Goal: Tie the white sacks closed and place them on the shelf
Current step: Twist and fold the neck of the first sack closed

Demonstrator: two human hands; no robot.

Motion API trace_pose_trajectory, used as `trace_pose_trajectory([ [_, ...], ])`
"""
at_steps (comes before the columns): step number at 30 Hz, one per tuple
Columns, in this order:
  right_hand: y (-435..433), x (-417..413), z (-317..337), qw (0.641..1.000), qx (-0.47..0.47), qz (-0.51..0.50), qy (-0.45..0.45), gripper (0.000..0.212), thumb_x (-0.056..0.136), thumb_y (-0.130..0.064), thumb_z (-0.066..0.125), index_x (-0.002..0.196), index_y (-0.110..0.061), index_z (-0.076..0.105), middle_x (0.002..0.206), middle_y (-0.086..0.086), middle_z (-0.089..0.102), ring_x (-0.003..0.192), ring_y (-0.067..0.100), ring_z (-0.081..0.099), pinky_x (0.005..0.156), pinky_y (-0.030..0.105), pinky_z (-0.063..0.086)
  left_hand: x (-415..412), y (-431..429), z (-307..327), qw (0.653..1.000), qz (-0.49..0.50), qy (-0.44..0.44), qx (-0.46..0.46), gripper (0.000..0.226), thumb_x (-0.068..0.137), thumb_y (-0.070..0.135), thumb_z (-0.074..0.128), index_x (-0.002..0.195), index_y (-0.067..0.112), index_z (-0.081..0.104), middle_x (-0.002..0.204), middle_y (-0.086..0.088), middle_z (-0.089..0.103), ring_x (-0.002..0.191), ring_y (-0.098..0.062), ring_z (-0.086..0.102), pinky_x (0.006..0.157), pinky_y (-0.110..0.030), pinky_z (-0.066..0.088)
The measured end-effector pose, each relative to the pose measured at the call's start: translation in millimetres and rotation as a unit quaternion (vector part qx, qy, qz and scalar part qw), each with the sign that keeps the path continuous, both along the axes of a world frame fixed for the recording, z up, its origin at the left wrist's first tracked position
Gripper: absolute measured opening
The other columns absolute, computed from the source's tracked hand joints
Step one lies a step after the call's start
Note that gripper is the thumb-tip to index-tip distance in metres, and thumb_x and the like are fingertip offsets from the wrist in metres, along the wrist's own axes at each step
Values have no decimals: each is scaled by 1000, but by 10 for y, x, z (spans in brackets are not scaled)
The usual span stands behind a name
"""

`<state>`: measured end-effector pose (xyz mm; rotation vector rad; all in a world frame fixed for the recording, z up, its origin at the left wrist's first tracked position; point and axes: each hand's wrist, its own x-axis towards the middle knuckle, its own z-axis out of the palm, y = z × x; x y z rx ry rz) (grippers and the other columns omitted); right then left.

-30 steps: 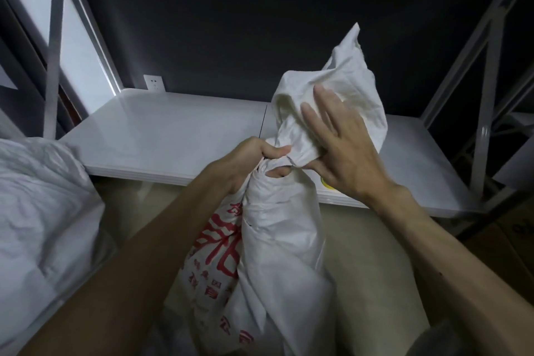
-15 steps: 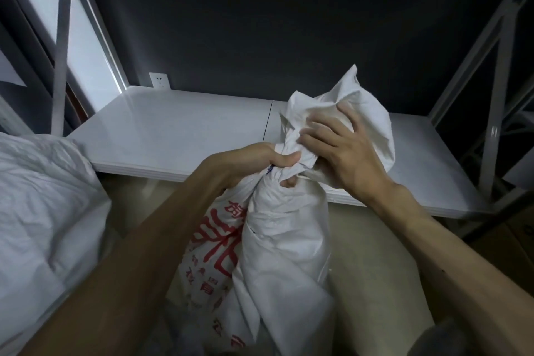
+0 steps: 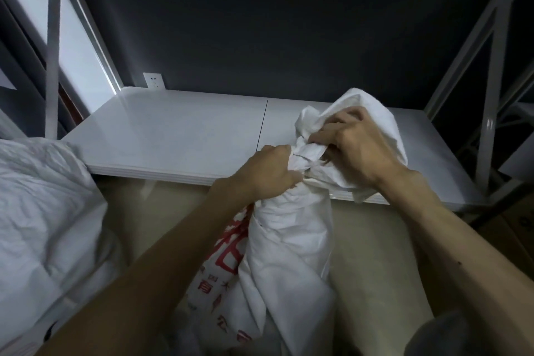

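Sack [image 3: 291, 243] — white, with red printing down one side — is standing upright just in front of the shelf [image 3: 173, 136], its neck reaching up to the board's front edge. The left hand [image 3: 268, 173] is gripping the gathered neck in a fist, while the right hand [image 3: 361, 150] is pinching the loose mouth fabric and working it across the twist. A knot seems to be forming, though folds are hiding it. Doing this well is calling for a firm left fist while the right is drawing the tail snug, low against the neck.
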<state>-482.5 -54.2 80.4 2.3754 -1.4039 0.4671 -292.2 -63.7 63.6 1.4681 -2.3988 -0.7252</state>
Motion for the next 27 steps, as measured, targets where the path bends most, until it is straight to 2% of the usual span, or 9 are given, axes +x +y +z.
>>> trace_pose_trajectory([
  [3,83,81,7,984,-162,-73,22,19,80,-18,67,98,-17,69,94,1,66,94,27,54,92,39,31,11,-64,11,982,11,158,100,26,82,26,76,71,6,64,74,-6,69,71,-18,64,73,-38,50],
  [5,145,176,-25,963,-259,-81,8,18,76,-6,67,93,-11,65,93,7,62,84,27,54,86,38,32,28,-79,-11,960,13,233,155,27,82,21,76,61,11,63,68,-4,64,66,-16,58,70,-34,44],
  [8,239,239,-118,945,-326,-12,32,4,81,-11,71,83,-11,67,88,6,65,77,24,61,82,34,34,113,-142,-70,914,28,335,229,17,85,13,73,70,6,68,74,-11,64,71,-18,60,72,-29,45],
  [10,283,206,-167,947,-315,28,49,10,90,-14,64,92,-10,72,103,5,71,96,24,68,93,34,36,197,-208,-71,879,51,395,264,14,84,12,75,85,-1,70,79,-16,61,75,-22,59,72,-28,45],
  [12,298,164,-232,962,-255,26,92,27,96,-18,54,117,-8,68,132,6,62,129,25,54,112,38,24,255,-244,-66,857,62,423,287,15,84,10,75,88,-2,68,73,-11,63,69,-20,60,71,-28,46],
  [15,285,139,-286,970,-202,-10,132,43,98,-24,50,138,-10,53,150,5,45,144,25,32,118,46,12,273,-226,-2,860,52,407,304,6,87,6,71,88,0,70,71,-6,68,65,-15,66,66,-23,51],
  [20,283,182,-210,982,-169,30,78,49,84,-29,65,126,-4,59,140,10,53,144,28,32,116,46,16,313,-236,91,882,-41,306,356,17,88,10,69,73,3,64,67,-6,58,61,-11,57,61,-17,46],
  [24,282,268,-256,980,-173,57,84,52,83,-29,62,124,0,47,139,13,40,143,31,27,117,46,15,344,-182,167,874,-90,263,399,38,91,4,60,55,13,64,53,1,56,49,-5,52,55,-13,44],
  [27,309,256,-180,970,-216,84,80,36,89,-22,56,119,-5,46,136,14,48,134,31,44,109,44,31,375,-98,259,866,-133,232,422,36,90,2,58,58,15,68,51,4,56,47,-3,50,53,-12,44],
])
